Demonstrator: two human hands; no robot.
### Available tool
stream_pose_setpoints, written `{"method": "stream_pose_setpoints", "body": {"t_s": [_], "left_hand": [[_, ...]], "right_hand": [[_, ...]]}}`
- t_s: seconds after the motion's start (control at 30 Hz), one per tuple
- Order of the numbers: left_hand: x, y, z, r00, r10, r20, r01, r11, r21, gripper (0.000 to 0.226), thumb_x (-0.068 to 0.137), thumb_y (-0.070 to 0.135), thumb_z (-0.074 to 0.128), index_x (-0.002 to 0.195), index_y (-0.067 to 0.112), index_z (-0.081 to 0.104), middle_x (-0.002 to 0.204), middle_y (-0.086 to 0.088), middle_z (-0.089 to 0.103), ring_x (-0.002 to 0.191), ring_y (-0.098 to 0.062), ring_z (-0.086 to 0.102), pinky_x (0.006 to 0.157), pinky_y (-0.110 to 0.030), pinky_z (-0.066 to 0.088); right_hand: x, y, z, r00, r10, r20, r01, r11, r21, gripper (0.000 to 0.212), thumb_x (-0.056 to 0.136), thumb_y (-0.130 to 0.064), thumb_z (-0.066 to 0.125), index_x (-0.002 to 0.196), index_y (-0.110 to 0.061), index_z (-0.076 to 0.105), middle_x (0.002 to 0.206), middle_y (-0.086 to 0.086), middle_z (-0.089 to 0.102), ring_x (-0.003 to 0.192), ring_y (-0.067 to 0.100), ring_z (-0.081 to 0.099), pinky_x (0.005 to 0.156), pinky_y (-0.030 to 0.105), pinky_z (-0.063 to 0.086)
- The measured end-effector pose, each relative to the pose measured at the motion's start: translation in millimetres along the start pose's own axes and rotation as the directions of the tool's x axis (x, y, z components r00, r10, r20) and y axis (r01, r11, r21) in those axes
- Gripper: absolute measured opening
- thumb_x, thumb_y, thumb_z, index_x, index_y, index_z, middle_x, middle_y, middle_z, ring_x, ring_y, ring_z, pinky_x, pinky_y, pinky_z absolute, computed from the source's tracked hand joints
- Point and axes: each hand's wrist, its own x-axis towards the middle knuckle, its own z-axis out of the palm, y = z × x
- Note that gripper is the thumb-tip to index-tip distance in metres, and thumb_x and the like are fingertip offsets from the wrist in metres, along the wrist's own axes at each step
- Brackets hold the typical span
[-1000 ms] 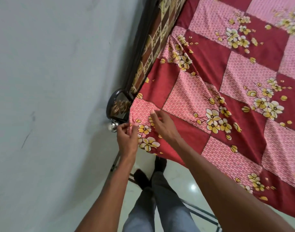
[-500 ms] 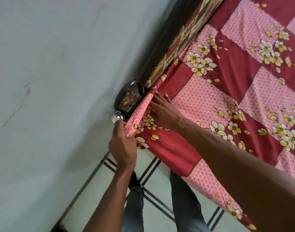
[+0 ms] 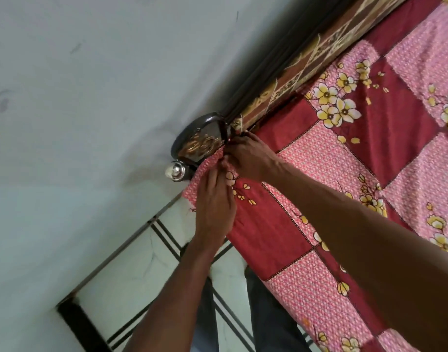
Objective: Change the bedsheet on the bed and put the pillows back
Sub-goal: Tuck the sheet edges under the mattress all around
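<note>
Two hands work at the one corner of the bed where the red and pink patchwork bedsheet (image 3: 344, 174) meets the dark carved bedpost (image 3: 200, 141) and the patterned headboard (image 3: 306, 62). The sheet lies spread flat over the mattress, with its edge hanging down the side towards the tiled floor (image 3: 141, 262).

The left hand (image 3: 214, 207) grips the bunched corner of cloth just below the post, its fingers curled round the fold. The right hand (image 3: 248, 158) presses the sheet into the gap beside the headboard. Its fingertips are buried there, so whether they pinch cloth or only push is hard to say.

To do this tuck well, I judge the left hand should keep the corner taut while the right drives the slack deep between mattress and frame. It should then smooth outward so no ridge is left. The silver knob (image 3: 176, 171) near the post could snag loose cloth.
</note>
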Motion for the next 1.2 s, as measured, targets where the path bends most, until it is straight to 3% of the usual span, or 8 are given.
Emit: {"method": "stream_pose_setpoints", "body": {"t_s": [0.13, 0.27, 0.43, 0.6, 0.8, 0.97, 1.07, 1.2], "left_hand": [[37.3, -9.9, -7.8, 0.94, -0.279, 0.197, 0.294, 0.954, -0.052, 0.043, 0.112, 0.033, 0.027, 0.137, 0.01, 0.054, 0.13, -0.016, 0.064, 0.12, -0.034, 0.06, 0.09, -0.03, 0.037], [42.5, -35.4, -14.5, 0.887, -0.291, 0.359, 0.39, 0.887, -0.247, 0.043, 0.111, 0.043, 0.031, 0.138, 0.02, 0.057, 0.133, -0.011, 0.064, 0.125, -0.031, 0.059, 0.094, -0.03, 0.041], [-17.4, -54.8, -18.2, 0.954, -0.295, 0.06, 0.3, 0.919, -0.254, 0.037, 0.107, 0.035, 0.048, 0.139, 0.019, 0.057, 0.129, -0.003, 0.065, 0.117, -0.016, 0.058, 0.097, -0.03, 0.046], [-17.4, -57.0, -18.9, 0.827, -0.521, 0.21, 0.553, 0.692, -0.463, 0.042, 0.099, 0.05, 0.059, 0.131, 0.023, 0.061, 0.124, 0.002, 0.065, 0.111, -0.014, 0.063, 0.092, -0.035, 0.051], [-3.5, -80.2, -24.6, 0.62, -0.778, -0.099, 0.69, 0.602, -0.402, 0.021, 0.099, 0.007, 0.06, 0.112, 0.007, 0.076, 0.109, -0.011, 0.075, 0.098, -0.024, 0.07, 0.08, -0.024, 0.049], [5.8, -66.0, -25.6, 0.499, -0.854, -0.145, 0.729, 0.504, -0.464, 0.02, 0.098, 0.011, 0.063, 0.115, 0.004, 0.072, 0.116, -0.014, 0.073, 0.11, -0.029, 0.068, 0.081, -0.018, 0.04], [-15.9, -29.2, -26.7, 0.668, -0.705, -0.238, 0.603, 0.7, -0.382, 0.023, 0.1, 0.015, 0.061, 0.12, 0.004, 0.062, 0.124, -0.016, 0.061, 0.113, -0.024, 0.056, 0.082, -0.013, 0.034], [-53.7, 38.6, -5.2, 0.874, -0.34, -0.348, 0.311, 0.94, -0.138, 0.029, 0.092, 0.01, 0.062, 0.12, 0.009, 0.057, 0.127, -0.012, 0.052, 0.115, -0.025, 0.047, 0.095, -0.038, 0.04]], "right_hand": [[-20.2, 7.9, -3.9, 0.985, -0.131, -0.115, 0.14, 0.987, 0.08, 0.035, 0.093, -0.018, 0.05, 0.123, -0.016, 0.066, 0.124, 0.006, 0.067, 0.118, 0.028, 0.061, 0.103, 0.049, 0.049], [-20.7, 0.1, 10.9, 0.991, -0.122, 0.046, 0.125, 0.991, -0.058, 0.042, 0.098, -0.038, 0.047, 0.138, -0.03, 0.059, 0.145, -0.004, 0.059, 0.14, 0.026, 0.045, 0.118, 0.059, 0.029], [3.5, -15.5, 6.9, 1.0, -0.007, 0.024, 0.009, 0.997, -0.071, 0.04, 0.105, -0.04, 0.039, 0.102, -0.02, 0.074, 0.109, 0.001, 0.074, 0.116, 0.027, 0.062, 0.11, 0.054, 0.034], [-17.4, -18.5, 10.5, 0.99, 0.014, -0.141, -0.005, 0.998, 0.062, 0.022, 0.1, -0.024, 0.052, 0.113, -0.019, 0.068, 0.121, 0.003, 0.068, 0.121, 0.026, 0.059, 0.116, 0.054, 0.034], [-42.6, -3.2, 8.6, 0.998, 0.046, -0.037, -0.044, 0.997, 0.071, 0.05, 0.1, -0.026, 0.056, 0.149, -0.023, 0.049, 0.161, 0.007, 0.038, 0.155, 0.029, 0.024, 0.125, 0.062, 0.017], [-50.1, -4.6, 5.2, 0.994, 0.08, -0.071, -0.068, 0.984, 0.163, 0.055, 0.097, -0.019, 0.058, 0.151, -0.017, 0.048, 0.164, 0.01, 0.033, 0.157, 0.032, 0.015, 0.126, 0.059, 0.017], [-62.5, 0.7, 1.3, 0.977, 0.147, -0.156, -0.112, 0.971, 0.212, 0.049, 0.095, -0.016, 0.057, 0.144, -0.013, 0.055, 0.156, 0.012, 0.045, 0.154, 0.032, 0.024, 0.123, 0.055, 0.027], [-91.9, 16.9, -9.8, 0.937, 0.282, -0.208, -0.213, 0.93, 0.301, 0.046, 0.095, -0.01, 0.059, 0.141, -0.007, 0.057, 0.151, 0.015, 0.049, 0.152, 0.031, 0.03, 0.125, 0.046, 0.028]]}}
